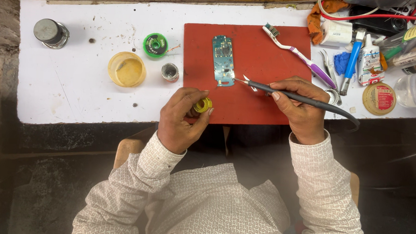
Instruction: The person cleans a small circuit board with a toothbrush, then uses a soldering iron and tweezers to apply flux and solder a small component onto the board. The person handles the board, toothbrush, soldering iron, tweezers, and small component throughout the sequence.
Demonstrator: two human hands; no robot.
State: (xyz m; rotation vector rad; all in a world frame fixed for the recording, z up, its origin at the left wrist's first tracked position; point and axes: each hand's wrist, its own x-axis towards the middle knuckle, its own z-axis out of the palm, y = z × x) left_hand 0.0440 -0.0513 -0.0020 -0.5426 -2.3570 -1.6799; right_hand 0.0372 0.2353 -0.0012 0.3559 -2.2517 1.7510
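A blue circuit board (223,60) lies upright on a red mat (263,53) on the white table. My right hand (301,107) grips a black soldering iron (285,92) like a pen; its tip rests just right of the board's lower end. My left hand (182,118) holds a small yellow spool (202,104) at the mat's front left corner, fingers curled around it.
Left of the mat sit a green spool (155,45), a small metal tin (170,71), a yellow round container (126,69) and a grey jar (50,32). A toothbrush (299,53), tweezers (328,66), a blue tool (352,63), tubes and a round tin (379,98) crowd the right.
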